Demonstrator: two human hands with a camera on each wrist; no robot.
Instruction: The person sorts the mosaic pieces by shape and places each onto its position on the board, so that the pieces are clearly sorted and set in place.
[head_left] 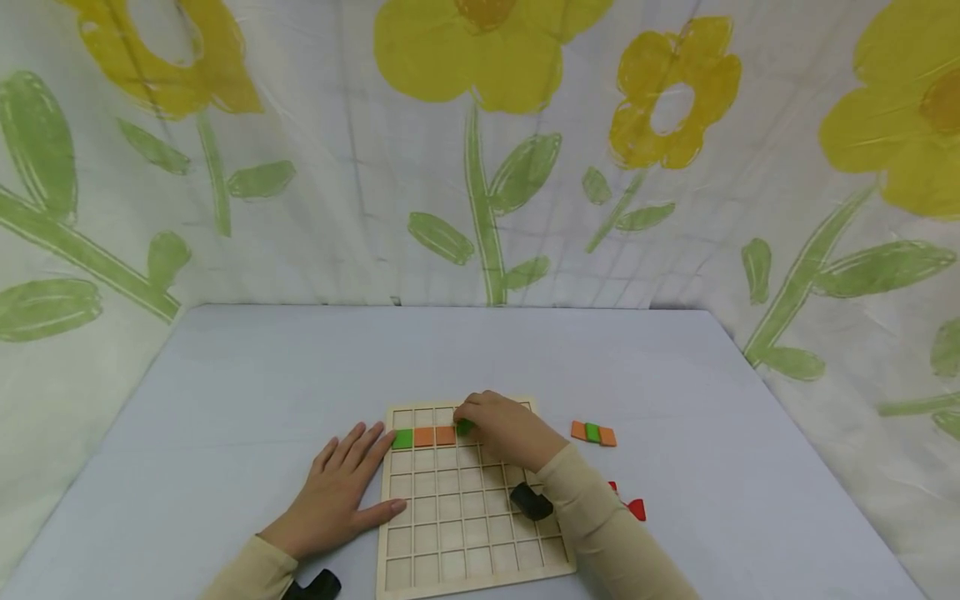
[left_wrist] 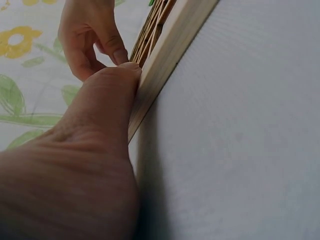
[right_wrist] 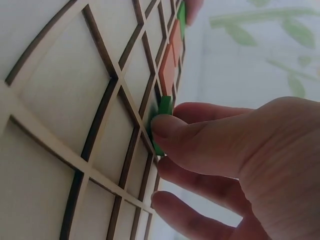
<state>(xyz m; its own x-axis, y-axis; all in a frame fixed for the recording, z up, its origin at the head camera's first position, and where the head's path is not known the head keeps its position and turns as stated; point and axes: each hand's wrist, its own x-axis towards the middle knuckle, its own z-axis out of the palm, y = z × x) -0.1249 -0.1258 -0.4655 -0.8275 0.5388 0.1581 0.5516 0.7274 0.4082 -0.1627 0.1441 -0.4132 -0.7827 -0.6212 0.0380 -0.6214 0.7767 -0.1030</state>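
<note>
A wooden grid board lies on the table, its cells framed by thin raised strips. In its second row sit a green tile and two orange tiles. My right hand pinches another green tile between thumb and fingers, tilted at the cell beside the orange ones. My left hand lies flat with fingers spread at the board's left side; its thumb touches the wooden edge and its fingertips reach the first green tile.
Right of the board lie an orange, green and orange tile group. Nearer me are red pieces, partly hidden by the right sleeve. A flower-printed curtain hangs behind the white table.
</note>
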